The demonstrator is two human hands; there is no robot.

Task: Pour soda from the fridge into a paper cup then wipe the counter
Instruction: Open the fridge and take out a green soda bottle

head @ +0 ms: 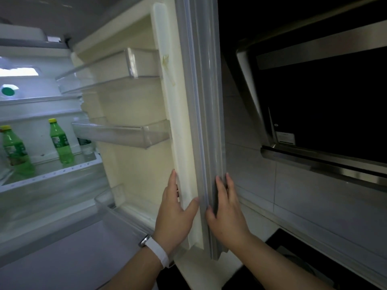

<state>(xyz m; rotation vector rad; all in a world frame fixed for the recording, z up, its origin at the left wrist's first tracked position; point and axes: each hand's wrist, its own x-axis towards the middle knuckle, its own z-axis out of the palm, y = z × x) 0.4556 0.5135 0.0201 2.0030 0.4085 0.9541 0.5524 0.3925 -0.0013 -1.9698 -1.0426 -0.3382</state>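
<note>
The fridge stands open, and its door [146,164] swings out in front of me, inner side facing left. My left hand [176,212] holds the door's inner ridge, fingers along the cream liner and thumb across the edge. My right hand [226,210] grips the grey gasket edge, its fingers wrapped round the outer side. Inside, on a lit shelf at the left, stand two green soda bottles [60,141] [15,151] with yellow caps. A clear bottle [86,145] with a green label is partly hidden behind a door shelf. No paper cup or cloth is in view.
Two clear door shelves [125,132] [109,70] hold nothing. A steel and black range hood [314,101] hangs at the right over a tiled wall [261,185]. A dark cooktop [293,258] lies at the lower right.
</note>
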